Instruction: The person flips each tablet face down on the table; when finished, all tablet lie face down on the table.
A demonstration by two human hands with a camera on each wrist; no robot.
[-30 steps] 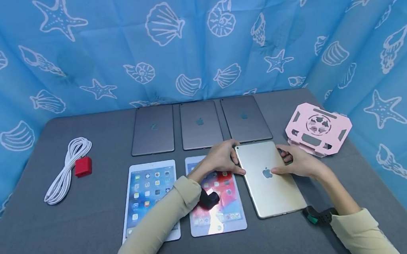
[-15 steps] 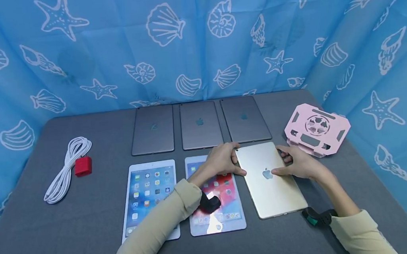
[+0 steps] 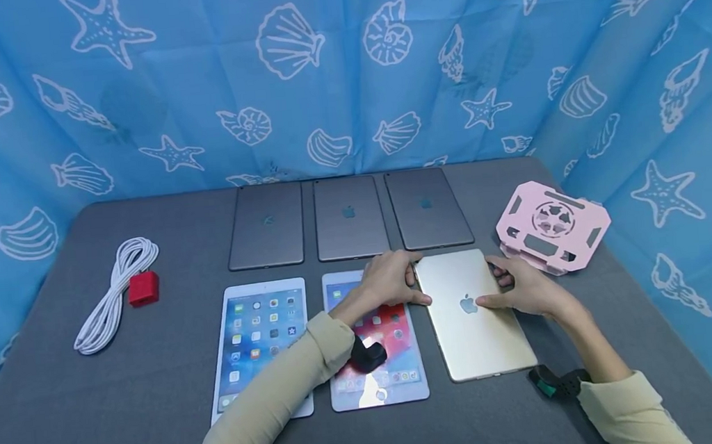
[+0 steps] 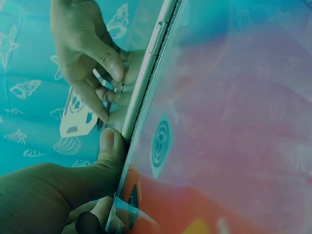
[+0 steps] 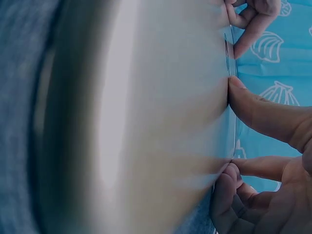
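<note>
A gold tablet (image 3: 484, 341) with a grey apple logo lies back side up, slightly turned, in front of me at the right. My left hand (image 3: 388, 279) holds its upper left edge, the forearm crossing over two white tablets. From the other side my right hand (image 3: 521, 284) grips the right edge, thumb on the back near the logo and fingers curled at the rim. In the left wrist view the left thumb (image 4: 109, 151) presses against a metal tablet edge. The right wrist view shows the right thumb (image 5: 243, 97) on the tablet's rim; the underside is hidden.
Two white tablets, one with a blue screen (image 3: 257, 320) and one with a red-and-blue screen (image 3: 400, 379), lie left. Three dark tablets (image 3: 350, 229) form a back row. A pink case (image 3: 573, 233) stands right; a white cable (image 3: 111, 297) and red charger block (image 3: 144, 289) lie left.
Both hands keep their hold on the gold tablet, which has barely moved. The whole view has shifted very slightly.
</note>
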